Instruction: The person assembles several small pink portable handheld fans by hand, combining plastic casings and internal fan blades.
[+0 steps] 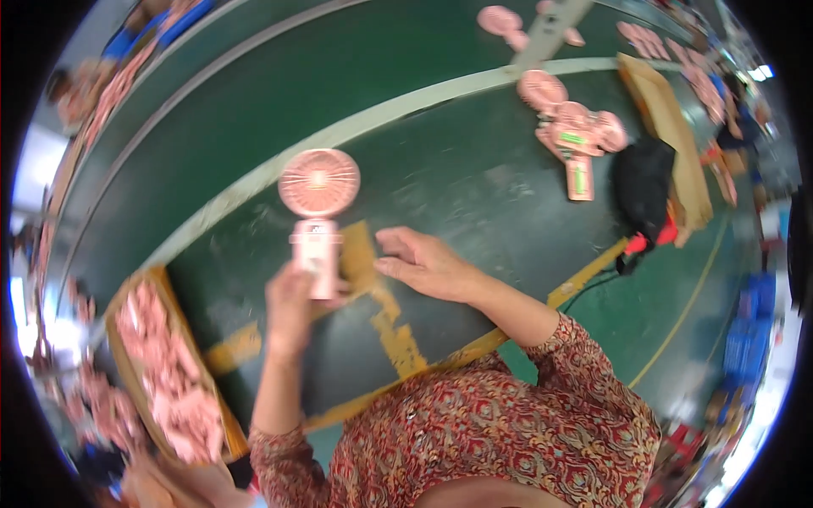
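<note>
A pink handheld fan stands out over the green work table, its round grille pointing away from me. My left hand is wrapped round the fan's handle. To its right, my right hand is held above the table with the fingers apart and nothing in them. It does not touch the fan. Several more pink fans lie in a loose pile toward the right of the table, a few with green labels on them.
At my left stands a cardboard box full of pink parts. A black bundle with something red sits beside a long cardboard piece on the right. A grey metal post rises at the far side. Yellow tape marks the near tabletop.
</note>
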### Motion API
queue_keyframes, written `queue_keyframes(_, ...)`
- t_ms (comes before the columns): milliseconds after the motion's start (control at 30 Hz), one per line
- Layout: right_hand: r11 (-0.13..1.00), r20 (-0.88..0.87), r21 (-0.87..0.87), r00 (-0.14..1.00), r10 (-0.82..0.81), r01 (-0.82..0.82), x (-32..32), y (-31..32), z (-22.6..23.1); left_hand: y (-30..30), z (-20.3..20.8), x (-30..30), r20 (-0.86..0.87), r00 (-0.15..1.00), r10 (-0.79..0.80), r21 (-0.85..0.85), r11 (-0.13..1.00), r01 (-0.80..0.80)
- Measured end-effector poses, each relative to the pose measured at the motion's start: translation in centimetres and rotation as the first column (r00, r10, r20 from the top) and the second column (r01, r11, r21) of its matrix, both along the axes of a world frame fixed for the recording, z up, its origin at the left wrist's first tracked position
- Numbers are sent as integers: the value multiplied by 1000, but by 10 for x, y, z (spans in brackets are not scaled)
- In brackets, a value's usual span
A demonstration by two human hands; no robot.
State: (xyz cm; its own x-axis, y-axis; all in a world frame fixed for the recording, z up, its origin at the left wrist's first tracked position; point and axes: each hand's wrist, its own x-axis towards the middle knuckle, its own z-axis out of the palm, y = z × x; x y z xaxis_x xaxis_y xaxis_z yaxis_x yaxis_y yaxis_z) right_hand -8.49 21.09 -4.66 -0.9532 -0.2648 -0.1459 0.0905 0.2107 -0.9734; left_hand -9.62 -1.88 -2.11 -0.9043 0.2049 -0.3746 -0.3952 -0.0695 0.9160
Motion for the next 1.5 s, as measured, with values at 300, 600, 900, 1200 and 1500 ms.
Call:
queue_keyframes(300, 182, -754, 612, 638, -159, 769, -92, 231, 28, -48, 13, -231, -570, 717, -402, -781, -6, -624)
queue_keyframes(600, 139, -213, 946, 886, -413, 292, -66, 289, 79, -54, -69, -253, -470, 773, -426, -827, -93, -554)
queue_keyframes(900, 528, -267, 643, 808, -525, 555, -52, 292, 69, 5, -27, -195, -681, 524, -511, -720, 337, -607)
queue_keyframes(1200, 762, -409, -355, 643, -648, 542, -34, 230, 153, 51, 22, -102, -336, 924, -184, -356, 933, 57)
queue_keyframes(1500, 925, -344, -5, 870, 354, -379, -4, 29, 118, 46, 11, -20, 252, 916, -312, 791, 611, -9)
